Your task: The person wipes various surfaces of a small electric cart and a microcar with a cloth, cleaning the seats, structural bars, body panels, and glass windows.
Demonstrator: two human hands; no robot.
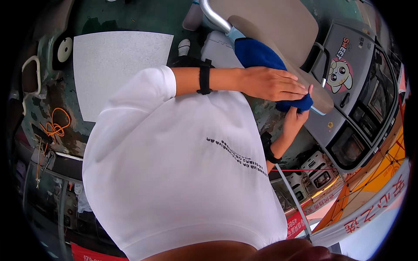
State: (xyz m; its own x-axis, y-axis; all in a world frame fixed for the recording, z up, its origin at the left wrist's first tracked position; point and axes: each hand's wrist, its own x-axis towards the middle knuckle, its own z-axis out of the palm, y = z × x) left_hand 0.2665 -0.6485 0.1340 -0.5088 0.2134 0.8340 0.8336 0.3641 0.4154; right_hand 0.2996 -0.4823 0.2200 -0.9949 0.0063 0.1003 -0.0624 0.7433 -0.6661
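A blue cloth [258,53] is draped over the light-blue-edged side of a beige padded seat part [321,99]. My left hand [274,84] lies across the cloth with its back up and fingers straight and together; its thumb is hidden. The left fingertips reach the bunched end of the cloth. From the near side, my right hand [295,114] grips that bunched end, with one finger sticking up past it. Both wrists wear black straps. Part of the cloth is hidden beneath my left hand.
A silver metal tube [215,16] curves down to the seat. Rightward stands a grey vehicle door [346,62] with a cartoon cat sticker. A pale flat board [120,71] lies to the left, near an orange cord [58,124] on the worn green floor. A grey box [218,50] sits beyond.
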